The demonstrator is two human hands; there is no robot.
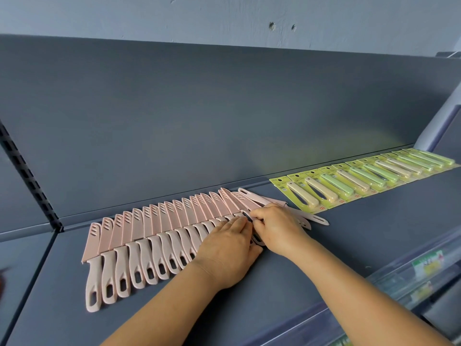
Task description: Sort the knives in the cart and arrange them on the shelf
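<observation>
A long overlapping row of pink sheathed knives (149, 236) lies on the dark grey shelf (274, 290), handles toward me. My left hand (225, 248) lies flat on the handles at the row's right end, fingers straight. My right hand (277, 224) is just beside it and pinches the pink knife (252, 196) at the row's end. A few loose pink knives (309, 217) lie skewed under and to the right of that hand. Further right runs a row of green and cream knives on yellow cards (361, 177).
The shelf's back panel (224, 121) rises right behind the rows. A slotted upright (30, 178) stands at the left. The shelf's front edge carries a clear price rail (411, 278) with labels at the lower right. Bare shelf lies in front of the knives.
</observation>
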